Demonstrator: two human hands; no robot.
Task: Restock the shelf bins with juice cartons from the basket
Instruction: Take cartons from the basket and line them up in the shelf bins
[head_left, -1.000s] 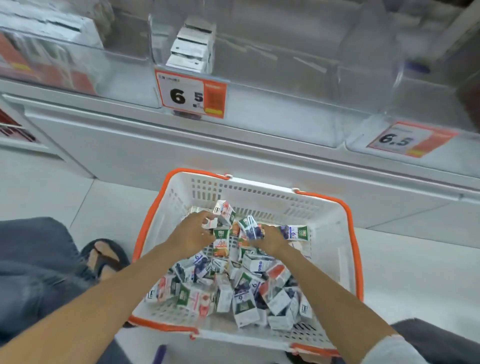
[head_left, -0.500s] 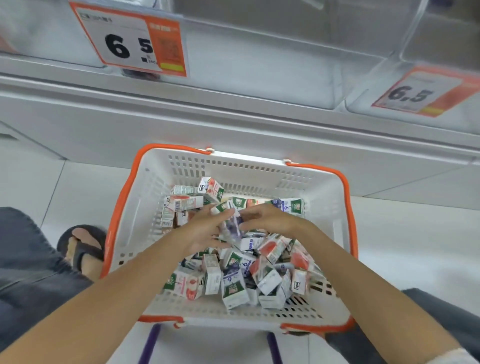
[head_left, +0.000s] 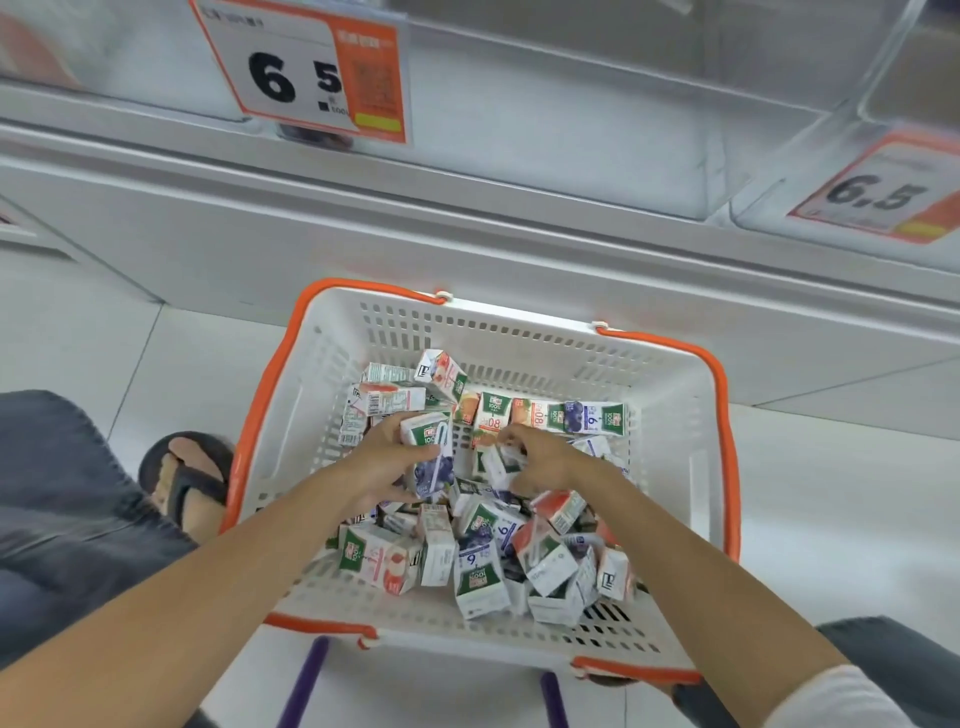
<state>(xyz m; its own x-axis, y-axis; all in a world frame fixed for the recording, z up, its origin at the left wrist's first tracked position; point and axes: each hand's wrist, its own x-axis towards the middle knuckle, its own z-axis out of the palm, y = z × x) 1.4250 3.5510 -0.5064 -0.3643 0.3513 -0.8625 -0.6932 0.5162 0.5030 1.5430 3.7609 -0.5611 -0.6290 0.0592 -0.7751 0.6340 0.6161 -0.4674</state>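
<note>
Two hands over the basket (head_left: 675, 415) middle. Left hand (head_left: 379, 462) now holds the blueberry carton (head_left: 434, 457) alone, above the pile (head_left: 483, 551); right hand (head_left: 545, 460) has shifted, pinching a white carton (head_left: 496, 465).

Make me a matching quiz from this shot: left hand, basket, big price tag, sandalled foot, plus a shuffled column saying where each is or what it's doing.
1 left hand
2 basket
3 big price tag
4 sandalled foot

A on the shelf front
B holds loose juice cartons
C on the floor, left of the basket
D grips a blueberry carton

Pairs: 1-D, 2-B, 3-A, 4-C
</note>
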